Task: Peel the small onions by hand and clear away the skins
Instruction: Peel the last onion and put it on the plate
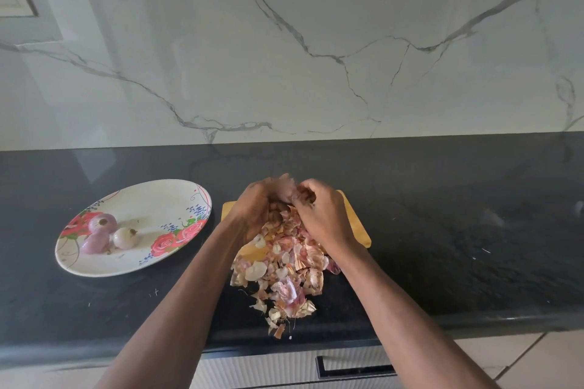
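Three peeled onions [106, 235] are seen on the flowered plate [148, 199] at nine o'clock of the wooden board [358, 224]; no writing is legible anywhere. Both hands are curled over the board's far end, the left hand [257, 208] and right hand [322, 215] meeting on something small and blurred that cannot be identified. Onion skins [284, 275] are heaped from the board toward six o'clock, nearly to the black counter [458, 230] edge, with bare counter left at three o'clock.
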Motion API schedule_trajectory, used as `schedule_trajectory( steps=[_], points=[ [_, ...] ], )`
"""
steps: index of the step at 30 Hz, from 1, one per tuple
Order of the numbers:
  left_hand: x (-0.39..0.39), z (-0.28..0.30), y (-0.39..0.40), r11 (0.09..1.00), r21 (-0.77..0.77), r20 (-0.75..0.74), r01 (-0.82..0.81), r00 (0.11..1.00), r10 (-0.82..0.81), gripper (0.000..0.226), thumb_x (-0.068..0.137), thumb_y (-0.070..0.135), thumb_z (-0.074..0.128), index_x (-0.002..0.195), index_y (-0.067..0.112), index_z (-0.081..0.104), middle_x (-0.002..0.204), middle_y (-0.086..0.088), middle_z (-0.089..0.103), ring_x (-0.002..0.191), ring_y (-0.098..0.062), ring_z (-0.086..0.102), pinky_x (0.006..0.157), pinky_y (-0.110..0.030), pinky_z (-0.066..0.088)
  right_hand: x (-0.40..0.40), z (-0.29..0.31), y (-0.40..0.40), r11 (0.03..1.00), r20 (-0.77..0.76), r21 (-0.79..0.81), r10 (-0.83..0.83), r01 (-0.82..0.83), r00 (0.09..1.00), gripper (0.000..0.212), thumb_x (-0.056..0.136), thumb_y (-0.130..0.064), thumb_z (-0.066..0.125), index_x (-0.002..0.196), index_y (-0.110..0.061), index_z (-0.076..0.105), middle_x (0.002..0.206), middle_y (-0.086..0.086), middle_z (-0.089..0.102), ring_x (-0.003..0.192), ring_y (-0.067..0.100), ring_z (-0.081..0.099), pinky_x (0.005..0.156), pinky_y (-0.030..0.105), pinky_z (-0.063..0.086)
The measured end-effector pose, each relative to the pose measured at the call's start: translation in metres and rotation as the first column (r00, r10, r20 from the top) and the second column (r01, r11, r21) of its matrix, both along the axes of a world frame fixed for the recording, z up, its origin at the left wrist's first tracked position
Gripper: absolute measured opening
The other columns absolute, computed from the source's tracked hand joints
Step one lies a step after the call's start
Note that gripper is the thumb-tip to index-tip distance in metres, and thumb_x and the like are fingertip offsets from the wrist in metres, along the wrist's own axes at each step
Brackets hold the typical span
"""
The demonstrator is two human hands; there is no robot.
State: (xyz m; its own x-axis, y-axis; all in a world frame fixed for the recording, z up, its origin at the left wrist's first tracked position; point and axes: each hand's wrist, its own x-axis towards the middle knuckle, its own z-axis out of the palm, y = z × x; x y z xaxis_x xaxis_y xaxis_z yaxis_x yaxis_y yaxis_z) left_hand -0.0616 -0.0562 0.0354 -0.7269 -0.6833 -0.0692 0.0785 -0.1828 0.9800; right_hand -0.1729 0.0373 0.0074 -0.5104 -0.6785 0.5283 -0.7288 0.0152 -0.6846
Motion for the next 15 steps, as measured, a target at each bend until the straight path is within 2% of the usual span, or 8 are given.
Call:
schedule_trajectory(
  steps=[3, 5, 6, 8, 11, 13, 15],
  points=[
    [-0.001, -0.004, -0.002, 0.998, -0.057, -0.019, -0.007, 1.0, 0.006, 0.017, 0.101, 0.018, 0.058, 0.089, 0.006, 0.058, 0.071, -0.01, 0.059, 0.054, -0.018, 0.056, 0.049, -0.023, 0.046, -0.002, -0.005, -0.002, 1.0, -0.113, 0.016, 0.009, -0.008, 0.994, 0.026, 0.099, -0.031, 0.063, 0.088, -0.007, 0.063, 0.081, 0.002, 0.062, 0.068, 0.014, 0.053, 0.054, 0.022, 0.037],
    [-0.001, -0.006, -0.002, 0.996, -0.09, -0.031, -0.003, 1.0, 0.001, 0.015, 0.1, 0.017, 0.061, 0.089, 0.006, 0.059, 0.071, -0.01, 0.061, 0.056, -0.017, 0.058, 0.054, -0.025, 0.052, -0.001, -0.006, -0.001, 1.0, -0.164, -0.005, 0.025, -0.026, 0.986, 0.02, 0.099, -0.014, 0.06, 0.081, -0.007, 0.055, 0.074, 0.001, 0.056, 0.06, 0.013, 0.047, 0.05, 0.025, 0.033],
    [-0.001, -0.006, -0.002, 0.994, -0.106, -0.034, -0.006, 0.999, 0.003, 0.014, 0.099, 0.017, 0.061, 0.09, 0.006, 0.06, 0.07, -0.008, 0.06, 0.057, -0.016, 0.058, 0.056, -0.026, 0.054, 0.002, -0.006, 0.001, 0.999, -0.188, 0.0, 0.036, -0.036, 0.982, 0.019, 0.097, -0.005, 0.058, 0.08, -0.009, 0.052, 0.072, 0.0, 0.053, 0.058, 0.009, 0.044, 0.05, 0.021, 0.031],
    [-0.001, -0.006, -0.002, 0.992, -0.124, -0.041, -0.011, 0.999, 0.006, 0.013, 0.099, 0.016, 0.062, 0.091, 0.006, 0.06, 0.068, -0.005, 0.058, 0.059, -0.013, 0.055, 0.058, -0.025, 0.053, 0.011, -0.005, 0.004, 0.999, -0.244, 0.003, 0.045, -0.045, 0.969, 0.017, 0.096, 0.001, 0.055, 0.084, -0.01, 0.053, 0.072, -0.004, 0.048, 0.055, 0.002, 0.04, 0.049, 0.015, 0.035],
    [-0.001, -0.005, -0.001, 0.994, -0.113, -0.054, 0.003, 0.999, -0.009, 0.015, 0.102, 0.016, 0.057, 0.097, 0.003, 0.06, 0.07, -0.004, 0.057, 0.061, -0.012, 0.054, 0.061, -0.025, 0.052, 0.02, -0.004, 0.004, 0.999, -0.265, -0.053, -0.003, -0.012, 0.964, 0.011, 0.097, -0.001, 0.056, 0.087, -0.006, 0.056, 0.073, -0.008, 0.042, 0.055, -0.004, 0.034, 0.055, 0.007, 0.038],
    [-0.001, -0.003, 0.001, 0.996, -0.088, -0.074, 0.026, 0.997, -0.033, 0.016, 0.102, 0.018, 0.055, 0.097, 0.003, 0.059, 0.073, -0.006, 0.061, 0.062, -0.014, 0.057, 0.061, -0.026, 0.051, 0.019, 0.0, 0.002, 0.999, -0.199, -0.054, -0.01, -0.001, 0.98, 0.019, 0.1, -0.009, 0.056, 0.083, -0.013, 0.049, 0.067, -0.012, 0.037, 0.053, -0.001, 0.033, 0.053, 0.011, 0.037],
    [-0.001, -0.003, 0.003, 0.998, -0.052, -0.102, 0.036, 0.994, -0.041, 0.016, 0.102, 0.018, 0.056, 0.093, 0.005, 0.059, 0.074, -0.008, 0.063, 0.06, -0.014, 0.057, 0.054, -0.024, 0.05, 0.017, 0.004, 0.003, 0.999, -0.093, -0.037, -0.003, -0.001, 0.996, 0.027, 0.102, -0.018, 0.056, 0.078, -0.014, 0.046, 0.062, -0.011, 0.039, 0.05, 0.002, 0.034, 0.048, 0.017, 0.036]
  ],
)
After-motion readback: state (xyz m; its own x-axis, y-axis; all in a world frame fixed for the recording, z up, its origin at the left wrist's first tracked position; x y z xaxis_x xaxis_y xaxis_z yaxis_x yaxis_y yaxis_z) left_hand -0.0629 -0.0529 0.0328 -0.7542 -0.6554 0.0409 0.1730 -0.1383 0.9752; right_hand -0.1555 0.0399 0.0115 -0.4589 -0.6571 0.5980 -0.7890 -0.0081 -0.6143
